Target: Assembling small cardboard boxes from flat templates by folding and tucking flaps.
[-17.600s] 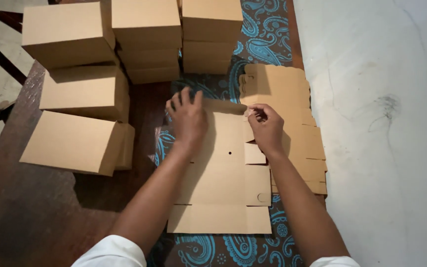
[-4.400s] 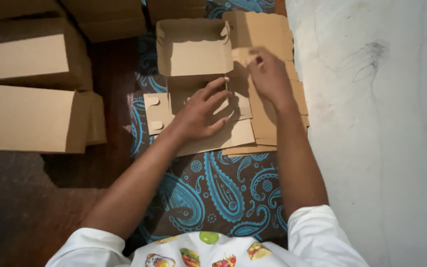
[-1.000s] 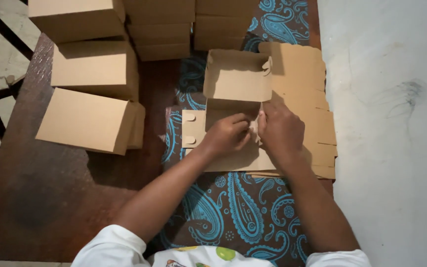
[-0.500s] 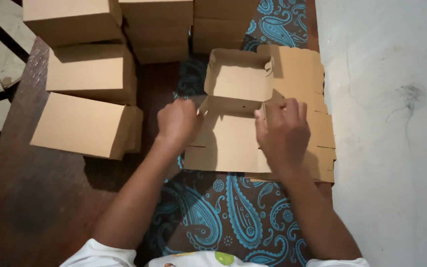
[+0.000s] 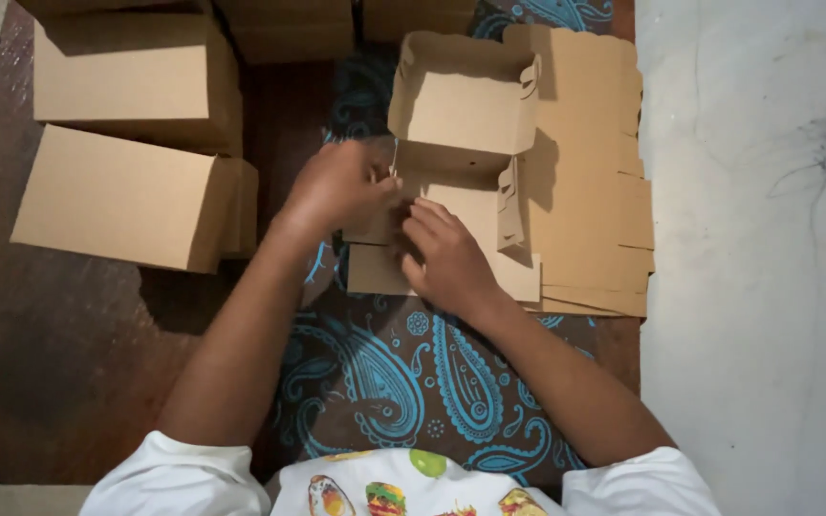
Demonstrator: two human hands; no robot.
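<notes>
A half-folded brown cardboard box (image 5: 466, 110) lies open on a dark cloth with a blue paisley pattern (image 5: 384, 368). Its back and side walls stand up and its lid panel lies flat toward me. My left hand (image 5: 336, 186) grips the left flap of that lid panel, fingers curled on it. Pressed close beside it, my right hand (image 5: 446, 253) rests on the same panel, fingers bent over the flap's edge. A small side tab (image 5: 510, 201) stands upright just right of my right hand.
A stack of flat unfolded box blanks (image 5: 590, 182) lies to the right, under the open box. Several finished closed boxes (image 5: 131, 196) are piled at the left and along the top (image 5: 289, 24). A pale concrete floor (image 5: 757, 239) runs along the right side.
My hands have come together at the lid panel's left flap; half a second ago they were spread apart at its two sides. The view has moved closer.
</notes>
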